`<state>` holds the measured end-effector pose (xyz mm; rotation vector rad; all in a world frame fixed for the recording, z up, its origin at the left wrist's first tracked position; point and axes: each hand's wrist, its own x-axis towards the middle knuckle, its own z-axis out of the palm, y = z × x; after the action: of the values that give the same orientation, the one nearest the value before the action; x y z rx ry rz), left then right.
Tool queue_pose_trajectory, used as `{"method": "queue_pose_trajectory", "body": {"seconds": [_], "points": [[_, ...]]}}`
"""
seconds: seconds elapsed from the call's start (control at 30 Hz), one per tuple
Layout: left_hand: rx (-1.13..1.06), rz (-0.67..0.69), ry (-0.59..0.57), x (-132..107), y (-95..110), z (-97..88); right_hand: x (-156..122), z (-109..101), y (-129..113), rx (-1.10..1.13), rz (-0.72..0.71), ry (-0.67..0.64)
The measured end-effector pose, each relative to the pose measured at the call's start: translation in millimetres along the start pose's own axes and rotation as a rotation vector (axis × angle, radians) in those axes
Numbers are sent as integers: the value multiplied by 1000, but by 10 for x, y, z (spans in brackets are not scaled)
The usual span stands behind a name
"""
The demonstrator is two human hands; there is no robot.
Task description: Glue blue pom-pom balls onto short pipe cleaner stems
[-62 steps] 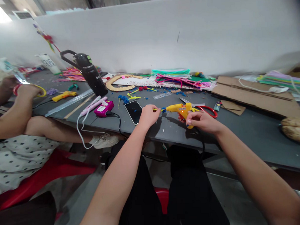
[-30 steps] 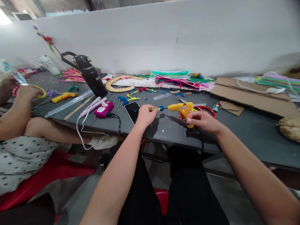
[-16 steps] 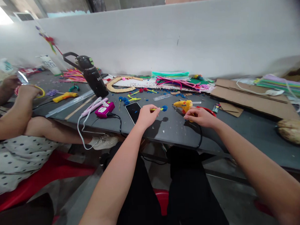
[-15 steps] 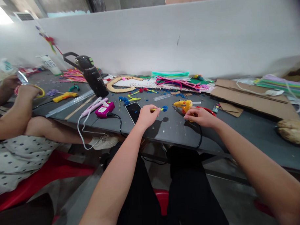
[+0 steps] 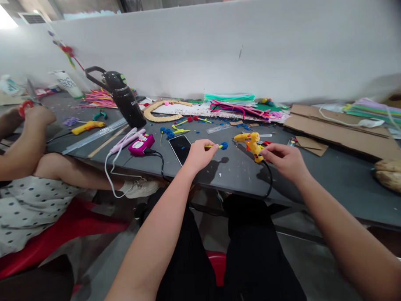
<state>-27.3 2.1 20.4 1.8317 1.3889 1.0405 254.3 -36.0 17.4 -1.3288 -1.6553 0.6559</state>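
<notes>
A small blue fuzzy flower [image 5: 223, 145] on a yellow stem is pinched between the thumb and fingers of my left hand [image 5: 201, 154], just above the table. My right hand [image 5: 284, 160] has its thumb and fingertips closed at the lower handle of a yellow glue gun [image 5: 249, 140]. The gun's nozzle points left toward the flower, and a clear glue stick juts from its back. A black cord runs from the handle over the table edge. Behind my right fingers, red handles of a tool are partly hidden.
A phone [image 5: 180, 147], purple power block [image 5: 141, 145] and black bottle [image 5: 128, 102] stand left of my hands. Pink pipe cleaners [image 5: 232, 107] lie behind, cardboard [image 5: 338, 130] to the right. At far left, another person's hands hold orange-handled scissors [image 5: 25, 107].
My right hand has shifted right, from in front of the glue gun to its handle end, uncovering more of the gun. My left hand still holds the flower, almost unmoved. The other person's scissors have turned.
</notes>
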Motion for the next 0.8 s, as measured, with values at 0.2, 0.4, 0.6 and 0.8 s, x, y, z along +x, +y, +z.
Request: {"method": "queue_pose_trajectory", "body": {"seconds": [0.2,0.4,0.6,0.8], "points": [[-237,-69,21,11,19,40,113,329,-142,264,68,-109],[-771,-323,36,-6,100,218,342,715,-272,262,75,-188],[-958,-479,74,-69,183,491,376,891,-165,307,81,-85],[-939,-458,94,-99,230,617,376,909,-131,388,57,-52]]}}
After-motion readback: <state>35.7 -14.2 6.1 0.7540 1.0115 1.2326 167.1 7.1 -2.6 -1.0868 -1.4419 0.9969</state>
